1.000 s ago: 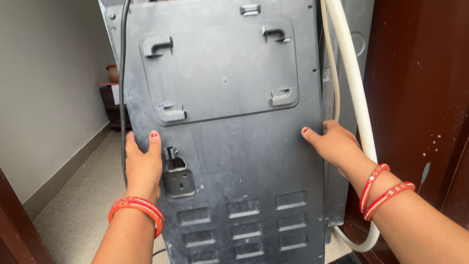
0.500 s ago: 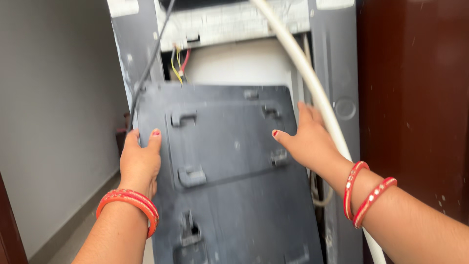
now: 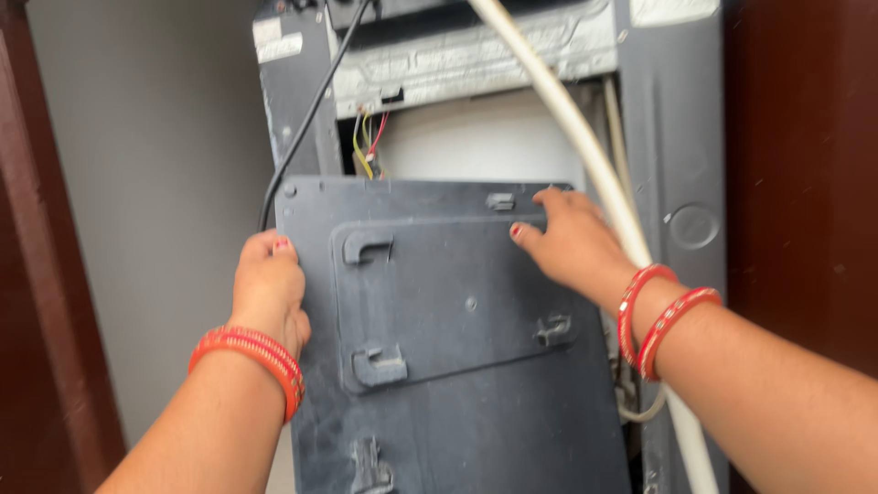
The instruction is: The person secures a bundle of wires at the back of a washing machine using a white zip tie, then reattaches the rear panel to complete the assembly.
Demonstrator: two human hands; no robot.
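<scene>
Your two hands hold a dark panel in front of the open back of a machine.

Your left hand [image 3: 268,284] is curled shut around the panel's [image 3: 448,366] left edge, fingers wrapped over the rim, red bangles on the wrist. Your right hand [image 3: 569,240] lies spread flat on the panel's upper right, fingertips [image 3: 518,232] pressing near the top edge, not gripping. The panel stands upright and slightly tilted, covering the lower part of the machine [image 3: 677,137]. Above it the white interior shows, with coloured wires [image 3: 368,142] hanging at the upper left. A white hose [image 3: 567,119] runs down diagonally, passing just beside your right wrist. A black cable [image 3: 306,119] drops along the left side. A grey wall [image 3: 155,183] stands to the left.
</scene>
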